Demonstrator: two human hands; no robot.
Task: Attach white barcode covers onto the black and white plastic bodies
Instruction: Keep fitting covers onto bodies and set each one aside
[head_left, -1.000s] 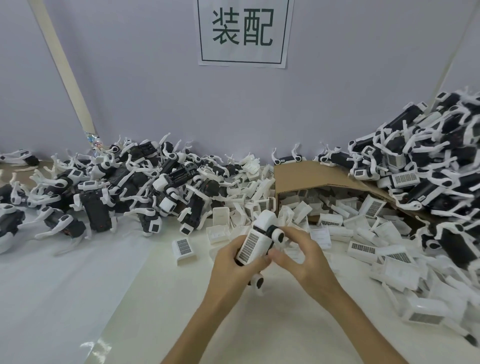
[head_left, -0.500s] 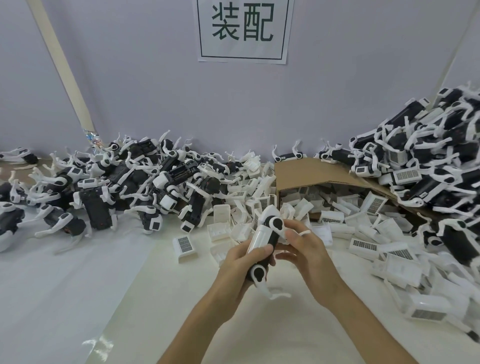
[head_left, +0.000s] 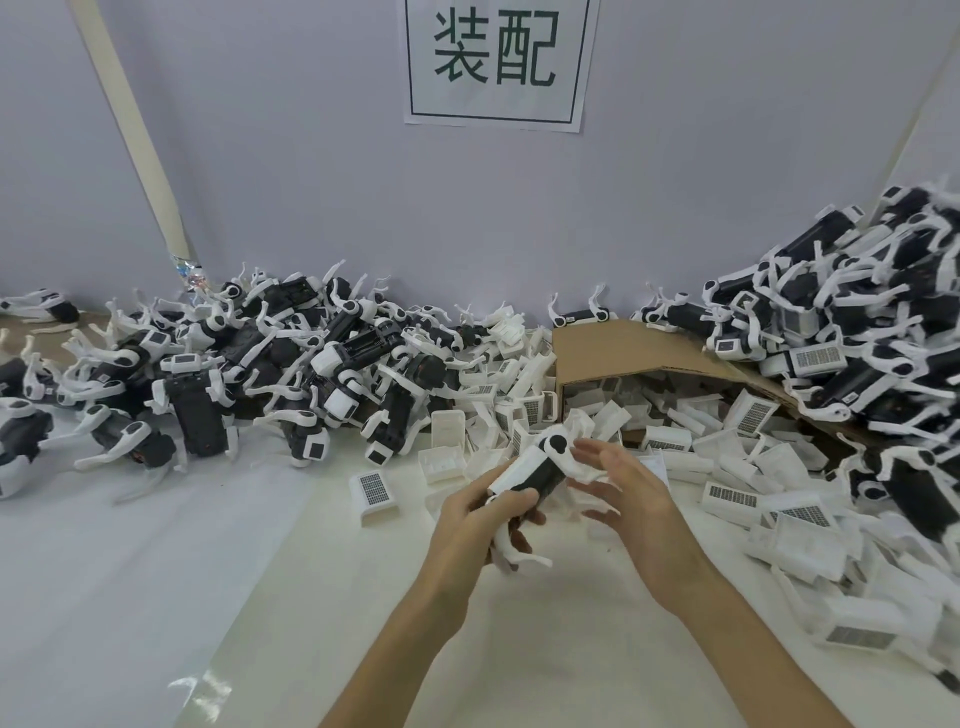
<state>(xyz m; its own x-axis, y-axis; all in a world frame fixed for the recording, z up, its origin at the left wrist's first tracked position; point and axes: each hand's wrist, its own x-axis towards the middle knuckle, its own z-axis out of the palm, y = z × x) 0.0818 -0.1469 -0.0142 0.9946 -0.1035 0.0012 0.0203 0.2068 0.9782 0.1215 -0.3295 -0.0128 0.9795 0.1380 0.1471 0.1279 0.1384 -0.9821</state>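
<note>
White-capped plastic body (head_left: 531, 474) tilted in curled left hand (head_left: 469, 526).

Both hands close together, forearms reaching in from below.
Left hand (head_left: 480, 525) curls its fingers round a plastic body (head_left: 527, 473); right hand (head_left: 626, 493) is beside it, fingers straight and spread, palm turned leftward.
</note>
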